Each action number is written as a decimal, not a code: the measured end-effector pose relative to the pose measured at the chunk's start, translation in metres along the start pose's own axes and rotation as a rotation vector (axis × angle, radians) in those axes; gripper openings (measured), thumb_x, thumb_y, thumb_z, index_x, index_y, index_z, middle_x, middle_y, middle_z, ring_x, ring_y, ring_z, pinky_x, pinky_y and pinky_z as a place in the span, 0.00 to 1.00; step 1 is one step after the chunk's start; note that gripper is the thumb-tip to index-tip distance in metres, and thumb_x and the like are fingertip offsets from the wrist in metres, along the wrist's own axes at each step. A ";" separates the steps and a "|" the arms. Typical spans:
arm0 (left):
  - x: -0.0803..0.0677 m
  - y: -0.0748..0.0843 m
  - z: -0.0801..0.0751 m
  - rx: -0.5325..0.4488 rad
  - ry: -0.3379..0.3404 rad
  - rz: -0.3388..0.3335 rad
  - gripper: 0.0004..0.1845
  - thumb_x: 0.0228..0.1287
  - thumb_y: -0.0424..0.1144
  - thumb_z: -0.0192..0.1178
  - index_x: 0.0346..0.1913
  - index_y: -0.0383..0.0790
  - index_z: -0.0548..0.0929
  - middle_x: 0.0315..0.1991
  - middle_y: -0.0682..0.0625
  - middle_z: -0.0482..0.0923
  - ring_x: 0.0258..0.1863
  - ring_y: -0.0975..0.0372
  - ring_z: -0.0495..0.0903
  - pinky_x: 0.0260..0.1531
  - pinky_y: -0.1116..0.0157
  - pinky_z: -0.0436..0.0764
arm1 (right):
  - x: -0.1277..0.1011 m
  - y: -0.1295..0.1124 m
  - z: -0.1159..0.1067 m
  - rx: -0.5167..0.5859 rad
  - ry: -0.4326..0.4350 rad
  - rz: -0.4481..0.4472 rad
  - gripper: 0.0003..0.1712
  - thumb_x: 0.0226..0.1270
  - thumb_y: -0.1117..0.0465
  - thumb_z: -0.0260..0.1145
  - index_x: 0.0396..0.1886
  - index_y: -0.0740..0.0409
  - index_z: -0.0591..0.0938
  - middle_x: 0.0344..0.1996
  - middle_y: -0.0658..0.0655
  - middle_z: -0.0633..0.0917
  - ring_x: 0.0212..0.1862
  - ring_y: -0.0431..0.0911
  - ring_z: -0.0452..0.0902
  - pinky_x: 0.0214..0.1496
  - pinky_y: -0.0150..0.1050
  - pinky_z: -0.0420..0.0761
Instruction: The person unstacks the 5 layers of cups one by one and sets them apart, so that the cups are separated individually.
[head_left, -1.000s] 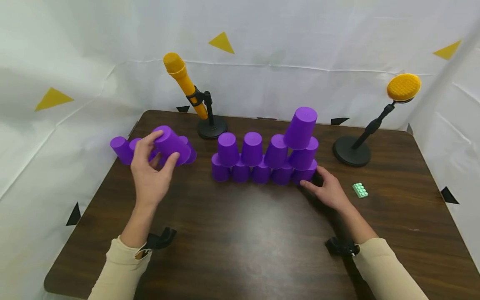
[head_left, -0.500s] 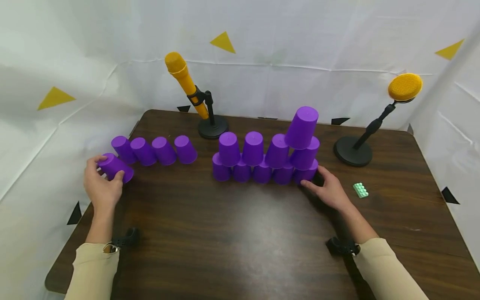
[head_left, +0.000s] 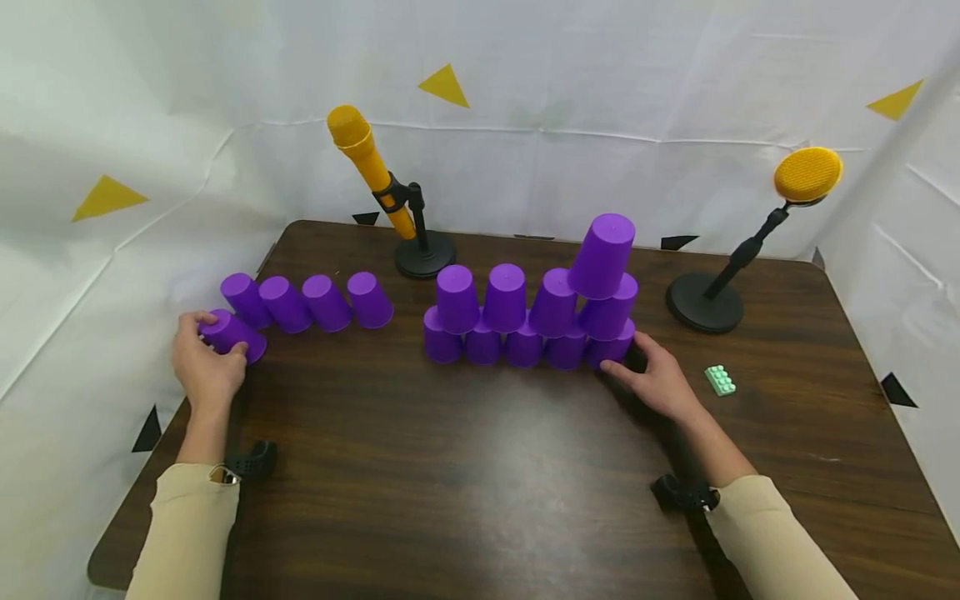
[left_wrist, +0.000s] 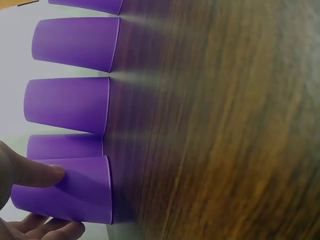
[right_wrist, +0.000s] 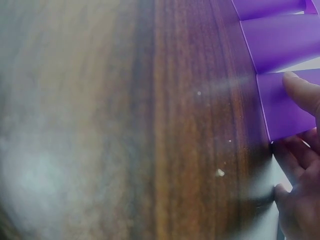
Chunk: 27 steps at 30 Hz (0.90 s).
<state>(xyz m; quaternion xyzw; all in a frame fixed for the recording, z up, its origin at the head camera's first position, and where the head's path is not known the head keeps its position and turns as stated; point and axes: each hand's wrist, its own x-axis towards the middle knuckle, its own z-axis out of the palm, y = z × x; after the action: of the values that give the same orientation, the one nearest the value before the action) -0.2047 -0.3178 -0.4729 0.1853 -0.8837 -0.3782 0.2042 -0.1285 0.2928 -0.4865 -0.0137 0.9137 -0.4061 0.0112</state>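
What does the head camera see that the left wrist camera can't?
Only the head view shows the stacked cups, both orange microphones, the green brick and the right hand. Only the left wrist view shows the thumb pressed on the cup's side up close. Both show the left hand holding a purple cup beside the row of cups.

Head cam looked forward-down over the whole table (head_left: 480,500). Left wrist cam sat close, sideways on the loose cup row (left_wrist: 67,105). Right wrist cam close on pyramid's end cup (right_wrist: 287,107); both regions also in head view.
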 end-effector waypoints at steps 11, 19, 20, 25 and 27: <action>-0.004 0.001 -0.004 0.000 -0.010 0.017 0.31 0.53 0.24 0.68 0.60 0.37 0.68 0.60 0.36 0.71 0.55 0.44 0.72 0.54 0.47 0.71 | 0.000 0.000 0.000 -0.002 -0.009 0.004 0.41 0.64 0.47 0.70 0.70 0.63 0.67 0.64 0.69 0.73 0.68 0.64 0.63 0.67 0.64 0.59; -0.012 0.033 -0.017 0.052 0.033 0.109 0.31 0.55 0.25 0.62 0.64 0.39 0.67 0.61 0.37 0.66 0.62 0.46 0.67 0.57 0.44 0.69 | -0.002 -0.002 -0.001 -0.006 -0.012 0.007 0.41 0.64 0.48 0.70 0.70 0.64 0.67 0.64 0.70 0.72 0.68 0.65 0.62 0.67 0.64 0.59; -0.015 0.043 -0.018 0.049 0.060 0.145 0.31 0.55 0.25 0.61 0.63 0.40 0.68 0.61 0.37 0.66 0.61 0.47 0.68 0.55 0.44 0.70 | -0.002 -0.002 -0.001 -0.007 -0.013 0.008 0.41 0.64 0.48 0.70 0.70 0.64 0.67 0.64 0.70 0.72 0.68 0.65 0.62 0.67 0.64 0.59; -0.031 0.106 -0.013 -0.085 0.193 0.448 0.26 0.54 0.26 0.62 0.59 0.39 0.75 0.56 0.41 0.72 0.55 0.51 0.71 0.46 0.50 0.72 | -0.001 -0.002 -0.001 -0.007 -0.011 0.005 0.41 0.64 0.48 0.70 0.70 0.63 0.67 0.64 0.70 0.72 0.68 0.65 0.63 0.67 0.64 0.59; -0.040 0.136 -0.005 -0.187 0.187 0.577 0.24 0.54 0.26 0.62 0.57 0.38 0.76 0.55 0.42 0.74 0.55 0.52 0.72 0.48 0.54 0.72 | -0.001 -0.002 -0.001 -0.008 -0.008 0.004 0.41 0.64 0.47 0.70 0.70 0.63 0.67 0.64 0.70 0.73 0.67 0.65 0.64 0.67 0.64 0.60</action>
<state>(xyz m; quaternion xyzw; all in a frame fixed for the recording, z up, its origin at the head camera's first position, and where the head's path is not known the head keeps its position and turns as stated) -0.1916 -0.2135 -0.3780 -0.0588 -0.8387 -0.3653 0.3996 -0.1278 0.2916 -0.4843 -0.0136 0.9153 -0.4023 0.0156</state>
